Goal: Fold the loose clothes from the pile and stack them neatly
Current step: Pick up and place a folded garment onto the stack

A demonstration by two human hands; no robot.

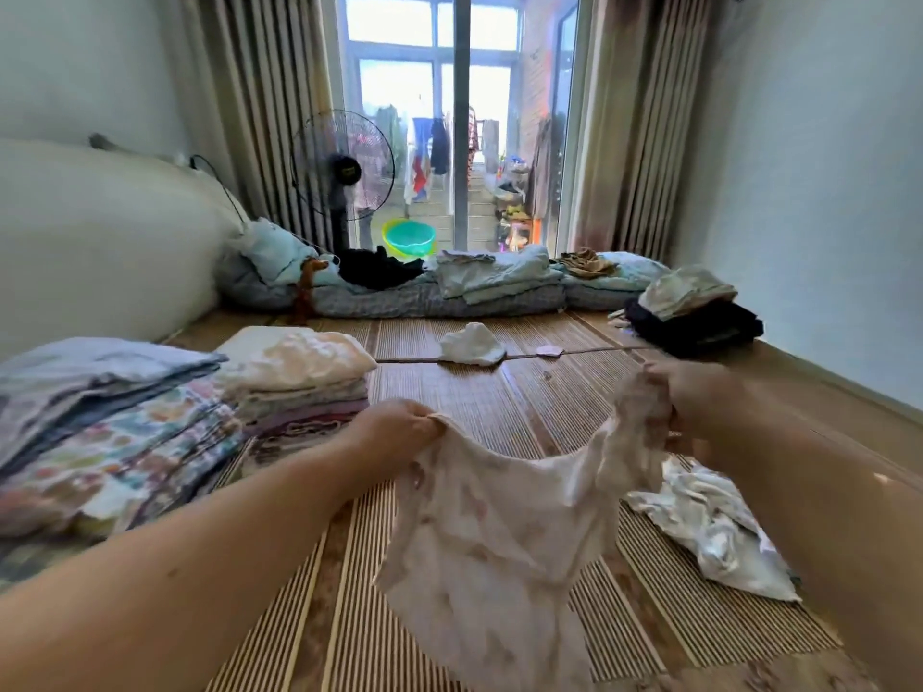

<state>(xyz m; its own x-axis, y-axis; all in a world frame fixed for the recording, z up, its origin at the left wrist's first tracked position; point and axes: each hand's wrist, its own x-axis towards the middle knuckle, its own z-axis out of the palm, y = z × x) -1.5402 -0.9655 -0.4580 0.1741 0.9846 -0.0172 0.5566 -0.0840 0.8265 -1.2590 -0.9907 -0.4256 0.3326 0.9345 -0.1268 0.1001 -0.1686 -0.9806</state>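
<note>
Pale pink printed garment (494, 541) held up between both hands, hanging down over the striped bamboo mat (449, 392), lower edge toward the camera. Left hand (399, 432) pinches one top corner of the garment, fingers curled on the fabric. Right hand (699, 402) grips the other top edge, fabric bunched in its curled fingers; that side is blurred. Just below and right of the right hand, a crumpled white patterned cloth (709, 531) lies loose on the mat. Left of the left hand, a folded stack (294, 377) with a cream piece on top; farther left, beside it, a second folded stack (100, 417) with grey-blue on top and floral prints under. Beyond the hands, mid-mat, a small crumpled white garment (472, 344) with a tiny pink item (548, 350) just beside it. Beyond the right hand, near the wall, a dark folded pile (699, 327) topped by a light piece. Far side of the mat: a row of light blue bedding (499, 282) with a black garment (379, 269) on it. Behind that, standing fan (342, 167), green basin (408, 238), curtains (629, 117) either side of the glass door.
</note>
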